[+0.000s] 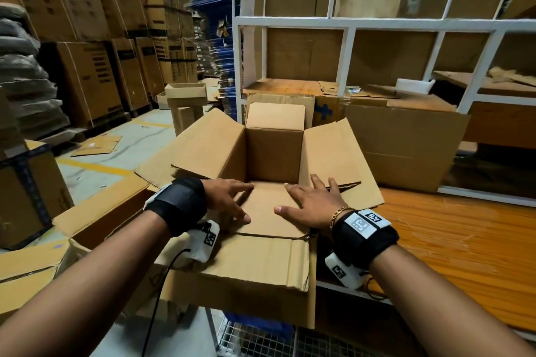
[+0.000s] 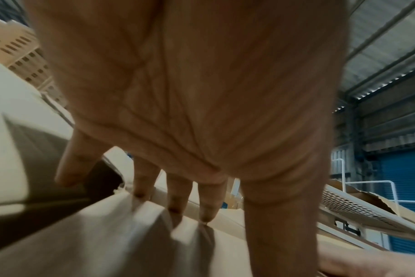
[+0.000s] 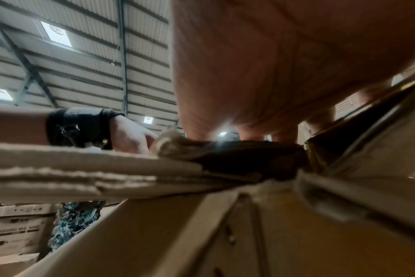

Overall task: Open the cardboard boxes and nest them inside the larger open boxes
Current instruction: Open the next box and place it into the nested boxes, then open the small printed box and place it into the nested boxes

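Note:
A brown cardboard box (image 1: 272,153) stands open in front of me, its side flaps spread left and right and its far flap upright. The near flap (image 1: 269,211) lies folded inward across the opening. My left hand (image 1: 232,200) rests flat on the left part of that flap with straight, spread fingers (image 2: 209,206). Beside it, my right hand (image 1: 307,203) presses on the flap's right part, fingers straight and spread too. This box sits inside a larger open box whose front flap (image 1: 255,264) hangs toward me. Neither hand holds anything.
A white metal rack (image 1: 351,29) holding cardboard stands behind the box. A large closed carton (image 1: 406,142) rests on the orange table top (image 1: 452,246) at right. Open boxes (image 1: 98,211) lie to my left, with stacked cartons (image 1: 87,9) across the floor.

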